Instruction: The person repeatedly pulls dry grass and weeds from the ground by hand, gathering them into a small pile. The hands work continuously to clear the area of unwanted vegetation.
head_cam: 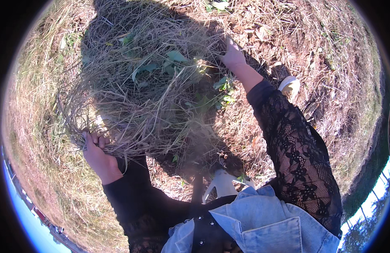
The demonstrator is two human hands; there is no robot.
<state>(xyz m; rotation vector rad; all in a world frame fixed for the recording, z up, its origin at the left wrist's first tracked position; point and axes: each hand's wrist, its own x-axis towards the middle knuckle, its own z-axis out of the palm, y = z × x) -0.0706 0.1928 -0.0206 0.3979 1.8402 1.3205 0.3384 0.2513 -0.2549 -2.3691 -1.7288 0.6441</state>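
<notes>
A wide, loose mass of dry grass (pixel 144 95) lies between my hands, with several green leaves (pixel 176 56) mixed into it. My left hand (pixel 100 158) grips its near left edge, fingers curled around the stems and thumb on the outside. At the far right edge, my right hand (pixel 234 57) holds the grass with its fingers partly hidden among the stalks. My shadow darkens much of the mass.
Right of my right forearm, a pale curved object (pixel 289 87) rests on straw-littered soil (pixel 302 47). A white object (pixel 225 183) shows close to my body, partly covered by my clothing. Small green plants (pixel 226 91) grow beside the grass mass.
</notes>
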